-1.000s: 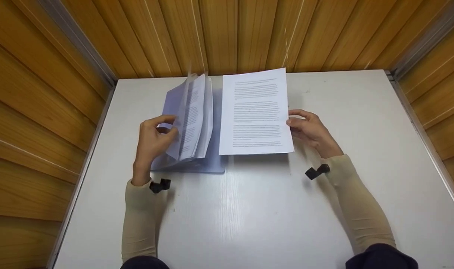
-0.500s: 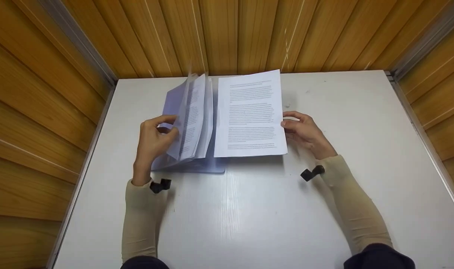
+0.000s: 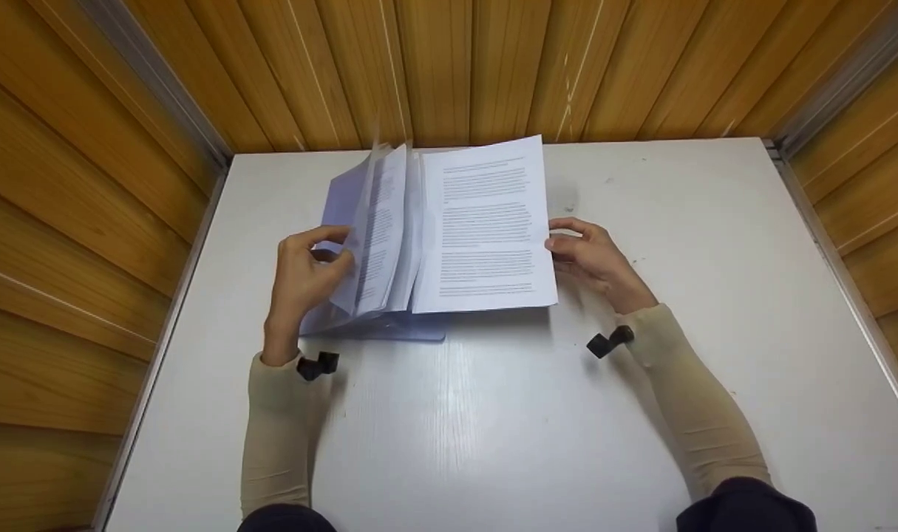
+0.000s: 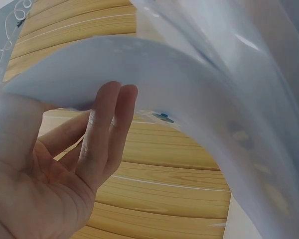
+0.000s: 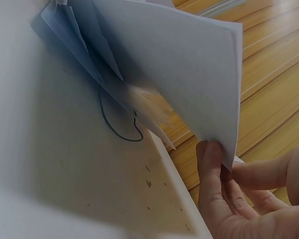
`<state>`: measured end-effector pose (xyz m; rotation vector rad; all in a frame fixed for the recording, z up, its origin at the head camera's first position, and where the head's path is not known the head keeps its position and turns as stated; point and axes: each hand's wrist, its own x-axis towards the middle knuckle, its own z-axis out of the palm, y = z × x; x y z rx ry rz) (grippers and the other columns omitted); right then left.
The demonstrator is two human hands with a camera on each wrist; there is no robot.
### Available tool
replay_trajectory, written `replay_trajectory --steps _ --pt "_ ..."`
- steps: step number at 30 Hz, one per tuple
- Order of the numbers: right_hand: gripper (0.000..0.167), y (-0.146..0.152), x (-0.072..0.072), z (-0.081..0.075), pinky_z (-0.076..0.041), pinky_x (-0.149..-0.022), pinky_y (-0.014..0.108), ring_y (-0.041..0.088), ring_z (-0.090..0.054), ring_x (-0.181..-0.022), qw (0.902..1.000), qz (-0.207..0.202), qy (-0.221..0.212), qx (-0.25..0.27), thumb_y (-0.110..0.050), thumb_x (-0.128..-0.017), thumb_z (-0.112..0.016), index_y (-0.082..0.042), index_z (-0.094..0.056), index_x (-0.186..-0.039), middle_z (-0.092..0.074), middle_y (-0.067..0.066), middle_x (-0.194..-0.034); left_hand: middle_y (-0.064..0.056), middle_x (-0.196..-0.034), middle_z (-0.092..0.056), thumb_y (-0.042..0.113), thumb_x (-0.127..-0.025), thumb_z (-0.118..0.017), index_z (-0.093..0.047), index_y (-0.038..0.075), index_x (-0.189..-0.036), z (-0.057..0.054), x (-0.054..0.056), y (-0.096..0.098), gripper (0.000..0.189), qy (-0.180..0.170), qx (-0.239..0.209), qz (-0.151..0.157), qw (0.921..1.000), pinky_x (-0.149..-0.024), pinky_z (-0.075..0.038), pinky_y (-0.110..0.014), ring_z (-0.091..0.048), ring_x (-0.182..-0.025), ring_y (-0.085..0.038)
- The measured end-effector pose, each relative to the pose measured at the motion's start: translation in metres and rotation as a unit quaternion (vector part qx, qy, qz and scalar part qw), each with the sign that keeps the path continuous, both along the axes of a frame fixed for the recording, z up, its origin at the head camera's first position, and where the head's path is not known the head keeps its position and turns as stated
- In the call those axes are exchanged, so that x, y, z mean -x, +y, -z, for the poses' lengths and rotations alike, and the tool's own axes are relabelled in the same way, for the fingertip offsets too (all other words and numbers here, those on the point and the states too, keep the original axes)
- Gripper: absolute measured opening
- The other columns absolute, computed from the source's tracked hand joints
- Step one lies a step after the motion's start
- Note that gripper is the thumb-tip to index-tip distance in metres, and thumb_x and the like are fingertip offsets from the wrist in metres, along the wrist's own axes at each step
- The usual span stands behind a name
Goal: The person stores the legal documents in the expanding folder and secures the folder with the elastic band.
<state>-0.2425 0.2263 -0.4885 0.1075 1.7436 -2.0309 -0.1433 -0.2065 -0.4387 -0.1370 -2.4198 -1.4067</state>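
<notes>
A blue folder with clear plastic pockets (image 3: 345,193) stands open at the back left of the table. My left hand (image 3: 304,270) pinches the raised clear pockets (image 4: 164,74) at their left side, which bow in the left wrist view. Printed sheets show through the plastic. To the right, my right hand (image 3: 595,258) holds a white stack of printed paper (image 3: 485,229) by its right edge, thumb in front and fingers behind. The stack's left edge meets the pockets in the head view. From behind, the right wrist view shows the paper (image 5: 189,74) tilted above the table.
The white table (image 3: 449,414) extends toward me, with wooden panel walls (image 3: 508,66) at the back and sides. A thin dark cord loop (image 5: 122,137) hangs by the folder in the right wrist view. Small black devices (image 3: 315,366) sit at both wrists.
My right hand has moved left with the paper, bringing its left edge from beside the folder up against the pockets. The left hand keeps its place on the plastic.
</notes>
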Motion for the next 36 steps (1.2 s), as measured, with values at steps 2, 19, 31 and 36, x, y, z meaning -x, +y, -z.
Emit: replay_trajectory --steps 2,19,31,36 --pt "0.037 -0.003 0.000 0.000 -0.063 -0.077 0.031 0.018 -0.077 -0.088 1.0000 -0.004 -0.001 0.004 0.005 -0.101 -0.062 -0.004 -0.058 -0.138 -0.080 0.002 -0.102 -0.021 -0.106 -0.078 -0.001 -0.086 -0.069 -0.080 -0.003 -0.115 0.000 0.000 0.000 0.031 -0.002 0.000 -0.001 1.0000 -0.070 -0.056 -0.012 -0.075 -0.085 -0.032" --pt "0.045 -0.030 -0.001 0.002 -0.064 -0.080 0.031 0.018 -0.077 -0.093 0.9991 -0.025 0.002 -0.034 0.001 -0.102 -0.064 -0.001 -0.056 -0.145 -0.080 0.002 -0.105 -0.022 -0.107 -0.078 -0.001 -0.086 -0.067 -0.080 -0.004 -0.116 0.001 -0.001 -0.001 0.032 -0.006 0.008 -0.005 0.9999 -0.068 -0.056 -0.012 -0.076 -0.080 -0.034" --pt "0.045 -0.045 0.008 0.006 -0.063 -0.081 0.031 0.018 -0.077 -0.093 0.9986 -0.031 0.007 -0.043 0.000 -0.102 -0.064 -0.001 -0.058 -0.146 -0.080 0.004 -0.108 -0.022 -0.107 -0.077 -0.001 -0.086 -0.069 -0.080 -0.004 -0.117 0.000 -0.002 -0.003 0.033 -0.012 -0.001 -0.001 0.9999 -0.066 -0.057 -0.014 -0.076 -0.079 -0.034" --pt "0.044 -0.046 0.013 0.009 -0.062 -0.081 0.031 0.019 -0.076 -0.094 0.9985 -0.029 0.004 -0.046 0.000 -0.102 -0.064 -0.002 -0.058 -0.146 -0.079 0.006 -0.109 -0.023 -0.107 -0.077 -0.002 -0.086 -0.070 -0.079 -0.004 -0.117 0.000 -0.002 -0.003 0.033 -0.011 -0.001 0.006 0.9999 -0.067 -0.058 -0.014 -0.076 -0.080 -0.035"
